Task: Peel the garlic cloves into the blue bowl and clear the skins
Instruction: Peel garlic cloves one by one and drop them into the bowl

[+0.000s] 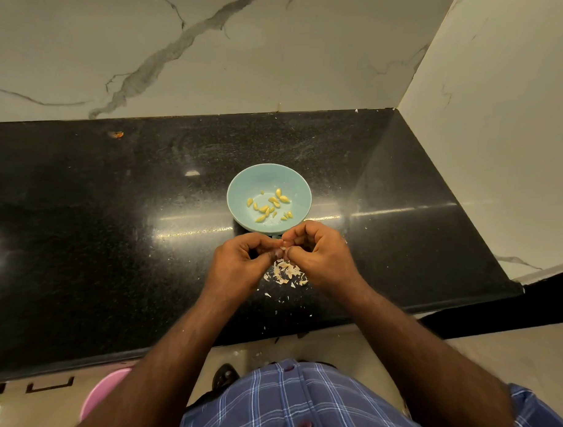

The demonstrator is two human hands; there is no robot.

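A light blue bowl (268,185) stands on the black counter and holds several yellowish peeled cloves (268,206). Just in front of it my left hand (243,262) and my right hand (316,253) meet fingertip to fingertip, both pinching a small garlic clove (284,245) that is mostly hidden by the fingers. Beneath the hands lies a heap of pale garlic skins (286,272), with small flakes scattered around it.
The black granite counter (114,219) ends in a front edge near my body and meets marble walls at the back and right. A pink tub (101,395) stands on the floor at lower left. A small orange speck (116,134) lies at the back left.
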